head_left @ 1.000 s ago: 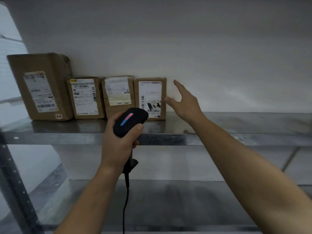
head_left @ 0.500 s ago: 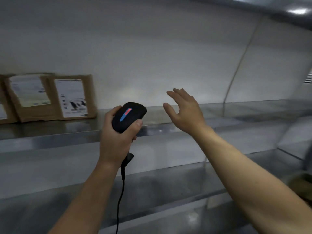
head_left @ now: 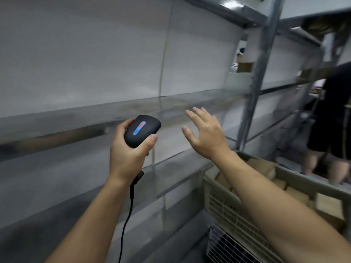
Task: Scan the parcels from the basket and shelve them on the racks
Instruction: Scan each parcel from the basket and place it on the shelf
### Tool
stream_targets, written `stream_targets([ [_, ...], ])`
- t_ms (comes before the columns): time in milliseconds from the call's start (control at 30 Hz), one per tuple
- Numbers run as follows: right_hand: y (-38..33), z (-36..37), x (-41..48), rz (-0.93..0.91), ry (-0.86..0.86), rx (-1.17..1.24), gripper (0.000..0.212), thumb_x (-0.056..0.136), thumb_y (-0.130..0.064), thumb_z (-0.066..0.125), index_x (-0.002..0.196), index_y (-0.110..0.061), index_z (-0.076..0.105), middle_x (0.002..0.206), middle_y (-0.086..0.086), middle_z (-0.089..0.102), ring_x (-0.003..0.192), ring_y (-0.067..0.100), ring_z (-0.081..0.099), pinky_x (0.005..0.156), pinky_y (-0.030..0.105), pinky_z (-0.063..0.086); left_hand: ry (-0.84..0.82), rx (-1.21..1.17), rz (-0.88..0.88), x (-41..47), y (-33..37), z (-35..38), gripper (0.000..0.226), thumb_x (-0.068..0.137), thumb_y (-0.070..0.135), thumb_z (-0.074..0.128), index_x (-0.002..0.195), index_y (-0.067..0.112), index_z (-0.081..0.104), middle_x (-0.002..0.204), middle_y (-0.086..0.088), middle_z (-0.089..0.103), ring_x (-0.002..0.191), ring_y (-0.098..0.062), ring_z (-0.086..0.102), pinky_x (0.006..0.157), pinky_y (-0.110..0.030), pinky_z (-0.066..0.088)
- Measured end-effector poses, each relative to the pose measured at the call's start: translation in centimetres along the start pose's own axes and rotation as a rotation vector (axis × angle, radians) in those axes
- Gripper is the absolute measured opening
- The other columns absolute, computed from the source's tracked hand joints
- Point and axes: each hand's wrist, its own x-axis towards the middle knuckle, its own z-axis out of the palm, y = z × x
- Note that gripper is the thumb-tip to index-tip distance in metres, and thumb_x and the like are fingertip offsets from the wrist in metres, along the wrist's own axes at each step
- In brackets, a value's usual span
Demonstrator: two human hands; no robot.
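Observation:
My left hand (head_left: 129, 150) grips a black corded barcode scanner (head_left: 141, 130) with a lit red and blue strip, held up in front of the metal rack (head_left: 76, 118). My right hand (head_left: 206, 133) hovers to the right of the scanner with fingers spread and holds nothing. At the lower right stands a beige plastic basket (head_left: 226, 202) with several brown cardboard parcels (head_left: 266, 166) inside. My right forearm crosses above the basket. The rack shelves in view hold no parcels.
A grey rack upright (head_left: 256, 78) rises right of my right hand. Another person in dark shorts (head_left: 330, 118) stands at the far right beyond the basket. A wire grille (head_left: 233, 247) sits under the basket. More cardboard shows on the upper right shelf (head_left: 322, 25).
The view has swung right: the shelved parcels on the left have left the frame, and the basket and another person have come into sight. My right hand stays open and has drifted away from the shelf.

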Motion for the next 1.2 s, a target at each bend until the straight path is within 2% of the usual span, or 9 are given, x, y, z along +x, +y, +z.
stream_targets([
  [167,7.1,-2.2,-4.2,0.138,-0.022,-0.076,0.073,0.090,-0.064,0.031,0.148,-0.024,0.049,0.158,0.004,0.042,0.150,0.025,0.030,0.120,0.055,0.025,-0.123,-0.003,-0.072,-1.3,-2.4,6.5,0.058,0.066,0.042,0.083,0.117,0.043,0.056,0.107,0.011,0.069,0.082,-0.021,0.069,0.066,-0.034,0.059],
  [300,11.2,-2.9,-8.1,0.261,-0.026,-0.097,0.071,0.091,-0.063,0.032,0.148,-0.025,0.049,0.158,0.003,0.041,0.150,0.025,0.030,0.121,0.052,0.024,-0.218,0.019,-0.121,-2.7,-4.3,10.6,0.066,0.064,0.045,0.082,0.124,0.036,0.057,0.108,0.004,0.071,0.078,-0.024,0.068,0.064,-0.029,0.057],
  [400,13.5,-2.9,-10.6,0.368,-0.020,-0.080,0.071,0.090,-0.064,0.034,0.149,-0.027,0.047,0.159,0.001,0.039,0.151,0.022,0.028,0.121,0.050,0.020,-0.283,0.040,-0.151,-3.3,-5.7,13.3,0.069,0.061,0.052,0.082,0.124,0.040,0.056,0.110,0.006,0.071,0.085,-0.029,0.070,0.078,-0.044,0.061],
  [500,15.7,-3.0,-12.7,0.457,-0.016,-0.072,0.066,0.093,-0.060,0.038,0.150,-0.028,0.046,0.160,-0.001,0.037,0.151,0.021,0.026,0.122,0.052,0.021,-0.342,0.028,-0.190,-3.6,-7.0,16.2,0.067,0.063,0.047,0.082,0.124,0.039,0.055,0.112,0.001,0.070,0.086,-0.029,0.068,0.084,-0.050,0.060],
  [567,17.4,-3.1,-13.6,0.511,-0.009,-0.062,0.061,0.097,-0.054,0.043,0.151,-0.028,0.044,0.161,-0.001,0.035,0.152,0.020,0.024,0.122,0.052,0.021,-0.383,0.024,-0.213,-3.7,-8.0,18.1,0.064,0.060,0.053,0.082,0.118,0.045,0.056,0.110,0.002,0.071,0.085,-0.026,0.068,0.087,-0.053,0.060],
  [733,22.5,-3.0,-15.3,0.650,0.050,-0.060,0.054,0.102,-0.046,0.051,0.152,-0.027,0.043,0.162,-0.001,0.033,0.153,0.016,0.021,0.124,0.048,0.021,-0.495,0.009,-0.257,-3.5,-10.7,23.2,0.068,0.058,0.057,0.081,0.120,0.044,0.057,0.107,0.008,0.072,0.084,-0.023,0.071,0.080,-0.045,0.061],
  [933,29.1,-1.9,-15.9,0.798,0.070,-0.089,0.055,0.101,-0.048,0.049,0.151,-0.026,0.043,0.162,-0.001,0.033,0.152,0.017,0.022,0.124,0.040,0.021,-0.604,-0.020,-0.311,-1.9,-14.9,29.8,0.069,0.058,0.055,0.084,0.121,0.045,0.057,0.106,0.008,0.073,0.082,-0.022,0.068,0.086,-0.058,0.059],
  [1033,31.8,-1.5,-15.6,0.886,0.075,-0.116,0.055,0.102,-0.046,0.050,0.152,-0.026,0.042,0.163,-0.003,0.032,0.152,0.015,0.021,0.122,0.038,0.021,-0.661,-0.006,-0.326,-0.5,-16.5,33.0,0.071,0.057,0.055,0.083,0.122,0.042,0.058,0.107,0.015,0.072,0.091,-0.020,0.071,0.086,-0.057,0.059],
  [1200,35.7,-1.4,-16.2,1.007,0.116,-0.160,0.055,0.102,-0.043,0.051,0.152,-0.024,0.042,0.162,0.000,0.033,0.151,0.016,0.023,0.123,0.039,0.023,-0.774,-0.019,-0.342,0.8,-19.1,38.5,0.073,0.059,0.050,0.083,0.126,0.034,0.057,0.111,0.009,0.071,0.094,-0.023,0.072,0.088,-0.055,0.059],
])
